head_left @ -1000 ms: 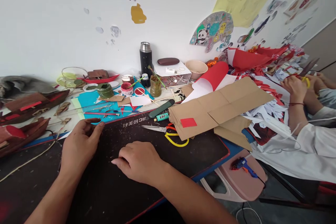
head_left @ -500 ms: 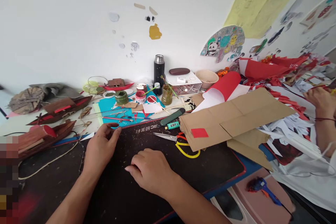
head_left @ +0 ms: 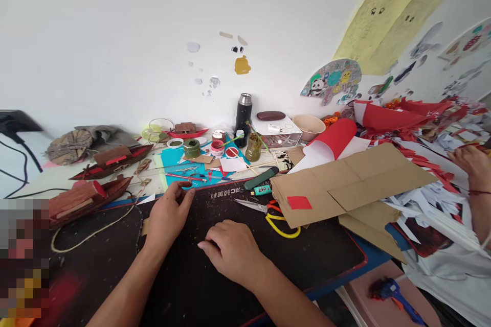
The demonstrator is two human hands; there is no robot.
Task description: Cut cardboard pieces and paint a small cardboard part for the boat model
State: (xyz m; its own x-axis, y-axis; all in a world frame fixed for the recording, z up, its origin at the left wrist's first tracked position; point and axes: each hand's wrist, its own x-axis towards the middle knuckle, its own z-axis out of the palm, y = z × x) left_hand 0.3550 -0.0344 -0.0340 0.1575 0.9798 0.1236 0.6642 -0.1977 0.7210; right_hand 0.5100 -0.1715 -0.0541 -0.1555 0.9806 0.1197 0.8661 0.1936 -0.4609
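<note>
Black mat (head_left: 187,273) beneath left grip (head_left: 169,214) and curled right grip (head_left: 232,248).

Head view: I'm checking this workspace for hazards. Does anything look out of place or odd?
Two things. The blue glue gun lies on the pink stool instead of the worktable, where it might get knocked or sat on. The yellow-handled scissors are partly covered by cardboard, so they look tucked away carelessly.

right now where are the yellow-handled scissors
In the head view, the yellow-handled scissors lie on the black mat, just right of centre, beyond the right hand and beside the brown cardboard.
</note>
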